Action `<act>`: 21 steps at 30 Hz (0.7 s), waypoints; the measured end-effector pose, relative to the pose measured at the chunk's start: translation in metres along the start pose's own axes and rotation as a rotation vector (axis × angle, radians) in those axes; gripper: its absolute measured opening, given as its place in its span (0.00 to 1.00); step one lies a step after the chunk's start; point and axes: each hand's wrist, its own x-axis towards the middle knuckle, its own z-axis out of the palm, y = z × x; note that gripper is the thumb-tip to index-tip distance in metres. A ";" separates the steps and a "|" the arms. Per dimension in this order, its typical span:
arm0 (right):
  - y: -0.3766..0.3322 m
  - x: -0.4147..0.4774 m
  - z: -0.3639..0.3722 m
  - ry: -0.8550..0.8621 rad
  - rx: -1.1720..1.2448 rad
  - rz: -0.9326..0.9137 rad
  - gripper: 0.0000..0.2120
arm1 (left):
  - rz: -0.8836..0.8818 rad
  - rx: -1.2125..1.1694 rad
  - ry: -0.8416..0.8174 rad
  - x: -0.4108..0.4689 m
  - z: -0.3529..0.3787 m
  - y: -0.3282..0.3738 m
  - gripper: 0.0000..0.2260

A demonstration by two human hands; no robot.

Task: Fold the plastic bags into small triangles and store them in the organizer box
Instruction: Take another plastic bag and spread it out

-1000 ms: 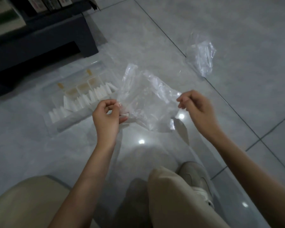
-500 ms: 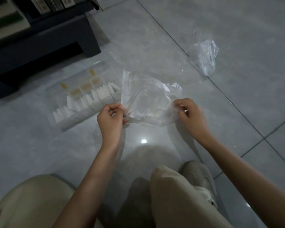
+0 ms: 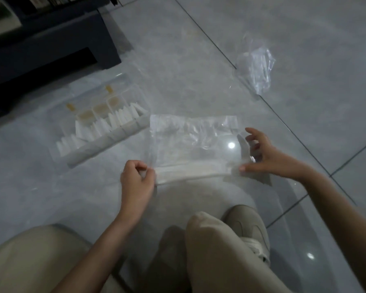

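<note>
Plastic bag (image 3: 190, 142) had come down from mid-air, where both hands held it crumpled 1 s earlier. It lay spread flat on the floor (image 3: 178, 60), near edge turned over into 1 narrow strip. First fold looked begun; no triangle yet.

Left hand (image 3: 138, 178) pinched the strip's left end, fingers curled. Right hand (image 3: 262, 157) was loose, fingers splayed, thumb apparently resting on the right end.

Film thin, clear, creased, glossy. Translucent organizer box (image 3: 106, 132), just left of the bag, held rows of white folded triangles (image 3: 101, 125). Spare bags (image 3: 256, 68) lay crumpled far right.
</note>
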 end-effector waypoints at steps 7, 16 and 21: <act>-0.014 0.041 -0.020 0.201 -0.132 -0.209 0.27 | 0.148 0.016 -0.122 0.040 0.001 0.031 0.22; -0.028 0.086 -0.027 0.063 -0.194 -0.239 0.04 | 0.136 -0.199 0.015 0.068 0.035 0.041 0.12; -0.028 0.079 -0.052 0.017 -0.081 -0.196 0.05 | 0.108 -0.311 0.022 0.070 0.030 0.034 0.14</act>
